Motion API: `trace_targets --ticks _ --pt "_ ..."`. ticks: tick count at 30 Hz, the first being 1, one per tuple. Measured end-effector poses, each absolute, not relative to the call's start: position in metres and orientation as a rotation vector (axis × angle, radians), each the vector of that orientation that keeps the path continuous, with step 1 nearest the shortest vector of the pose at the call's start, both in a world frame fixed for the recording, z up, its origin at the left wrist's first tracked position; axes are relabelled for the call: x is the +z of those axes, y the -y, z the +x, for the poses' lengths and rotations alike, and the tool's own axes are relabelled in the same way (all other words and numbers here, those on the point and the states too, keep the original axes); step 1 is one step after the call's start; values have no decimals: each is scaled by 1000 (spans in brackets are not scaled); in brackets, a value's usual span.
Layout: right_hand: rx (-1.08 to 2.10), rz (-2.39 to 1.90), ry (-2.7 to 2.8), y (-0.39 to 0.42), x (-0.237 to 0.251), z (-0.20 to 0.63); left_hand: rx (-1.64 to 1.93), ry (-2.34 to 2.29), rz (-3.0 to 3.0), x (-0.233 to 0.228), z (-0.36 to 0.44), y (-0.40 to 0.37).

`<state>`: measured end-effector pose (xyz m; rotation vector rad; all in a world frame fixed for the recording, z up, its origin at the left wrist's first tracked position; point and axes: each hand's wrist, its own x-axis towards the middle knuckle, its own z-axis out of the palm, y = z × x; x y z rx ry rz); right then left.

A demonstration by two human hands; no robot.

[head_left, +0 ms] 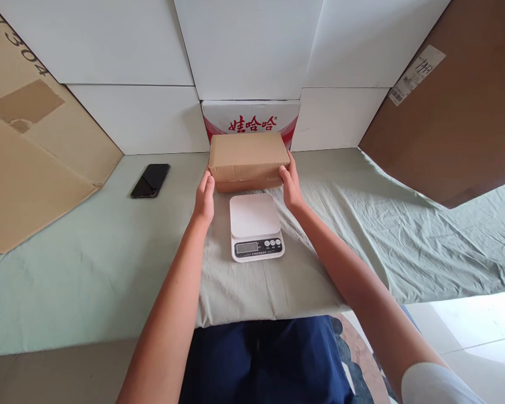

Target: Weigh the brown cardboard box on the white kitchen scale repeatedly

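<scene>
Our left hand (203,197) and right hand (292,188) squeeze the box (248,157); it seems lifted, and could slip onto the scale (256,227).

Red characters "娃哈哈" with a small ® printed on the white-and-red carton (251,116), just beyond the plain brown box held between both hands. Handwritten "304" on the cardboard sheet (29,146), far out past the left hand (204,199). Barcode sticker (416,73) with handwritten strokes, illegible, on brown cardboard well beyond the right hand (292,188); scale's (256,227) small print, between the wrists, too tiny to read.
</scene>
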<state>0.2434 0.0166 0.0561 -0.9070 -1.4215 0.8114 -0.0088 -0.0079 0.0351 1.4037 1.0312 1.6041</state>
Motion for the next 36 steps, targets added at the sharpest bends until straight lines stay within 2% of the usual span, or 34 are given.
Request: trace_targets --ticks 8,17,36 --pt "647 -894 1583 50 76 250 1661 -964 1468 58 -5 84" --pt "723 -917 1576 105 53 264 1672 -1033 1452 33 1 151" --pt "745 -953 1493 116 52 260 1671 -1051 1478 29 2 162"
